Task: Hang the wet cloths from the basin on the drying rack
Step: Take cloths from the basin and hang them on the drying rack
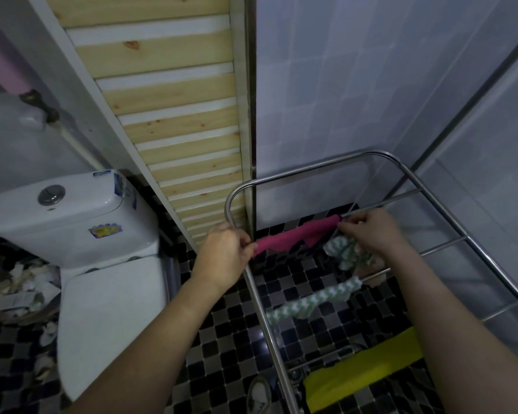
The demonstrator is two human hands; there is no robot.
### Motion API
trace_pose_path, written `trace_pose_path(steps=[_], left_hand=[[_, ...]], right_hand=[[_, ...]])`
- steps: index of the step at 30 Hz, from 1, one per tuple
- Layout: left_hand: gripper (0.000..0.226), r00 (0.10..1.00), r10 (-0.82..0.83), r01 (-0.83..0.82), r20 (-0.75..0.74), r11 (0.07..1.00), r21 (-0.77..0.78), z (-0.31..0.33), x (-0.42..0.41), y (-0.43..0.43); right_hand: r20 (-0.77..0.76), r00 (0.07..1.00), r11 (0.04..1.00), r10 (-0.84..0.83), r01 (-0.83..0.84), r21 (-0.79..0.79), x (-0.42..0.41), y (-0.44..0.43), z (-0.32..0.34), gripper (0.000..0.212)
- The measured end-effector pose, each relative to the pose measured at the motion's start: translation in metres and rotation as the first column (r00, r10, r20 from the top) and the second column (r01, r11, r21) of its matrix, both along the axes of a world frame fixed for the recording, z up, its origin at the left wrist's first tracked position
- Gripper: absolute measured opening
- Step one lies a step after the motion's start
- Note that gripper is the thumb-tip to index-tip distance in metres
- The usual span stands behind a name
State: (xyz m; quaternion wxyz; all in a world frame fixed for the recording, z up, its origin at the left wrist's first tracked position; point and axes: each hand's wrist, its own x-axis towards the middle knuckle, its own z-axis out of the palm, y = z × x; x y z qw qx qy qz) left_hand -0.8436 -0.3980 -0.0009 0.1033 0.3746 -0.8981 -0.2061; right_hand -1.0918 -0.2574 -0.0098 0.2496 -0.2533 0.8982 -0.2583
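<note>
A steel drying rack stands against the tiled wall on the right. A pink cloth lies stretched over one of its far rails. My left hand pinches the cloth's left end beside the rack's side tube. My right hand pinches its right end. A green-and-white patterned cloth hangs on the following rail, bunched up under my right hand. A yellow cloth is draped on a nearer rail. The basin is out of sight.
A white toilet stands to the left, with a bin of paper scraps beside it. A slatted wooden panel leans at the wall corner. The floor is black-and-grey mosaic tile. A shoe shows at the bottom.
</note>
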Motion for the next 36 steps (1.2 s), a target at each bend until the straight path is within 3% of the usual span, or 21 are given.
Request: trace_pose_path(steps=[7, 11, 15, 20, 25, 30, 33, 36], left_hand=[[0.010, 0.999, 0.026, -0.024, -0.031, 0.999, 0.049, -0.001, -0.001, 0.002], [0.015, 0.999, -0.048, 0.048, 0.002, 0.997, 0.055, 0.001, 0.005, 0.005], [0.018, 1.000, -0.012, 0.013, -0.022, 0.997, 0.076, 0.000, 0.001, 0.005], [0.017, 0.999, 0.009, -0.011, 0.033, 0.999, 0.035, 0.000, -0.007, 0.003], [0.015, 1.000, 0.013, -0.013, 0.009, 0.999, -0.032, 0.001, -0.007, -0.001], [0.019, 0.995, -0.026, 0.033, 0.095, 0.997, -0.069, 0.001, -0.005, -0.004], [0.020, 0.994, -0.047, 0.054, 0.102, 0.996, -0.065, 0.004, -0.004, -0.002], [0.024, 0.998, 0.011, -0.008, -0.066, 0.999, 0.037, 0.016, -0.004, 0.006]], right_hand=[[0.103, 0.993, 0.992, -0.055, 0.066, -0.109, 0.009, -0.008, -0.004, 0.026], [-0.014, 1.000, 1.000, -0.007, 0.007, -0.021, 0.003, -0.005, 0.000, 0.022], [-0.115, 0.992, 0.996, 0.060, -0.051, 0.077, 0.004, -0.005, 0.004, 0.015], [-0.113, 0.993, 0.999, 0.031, -0.030, 0.019, 0.005, -0.007, 0.003, 0.032], [-0.129, 0.988, 0.997, 0.080, -0.077, 0.027, 0.004, -0.010, -0.001, 0.020], [-0.123, 0.986, 0.993, 0.108, -0.101, 0.066, 0.009, -0.008, 0.001, 0.024], [-0.104, 0.994, 0.999, 0.028, -0.030, -0.021, 0.009, 0.001, 0.019, 0.023], [0.021, 0.995, 0.968, -0.094, 0.097, -0.230, 0.015, 0.017, 0.054, 0.016]])
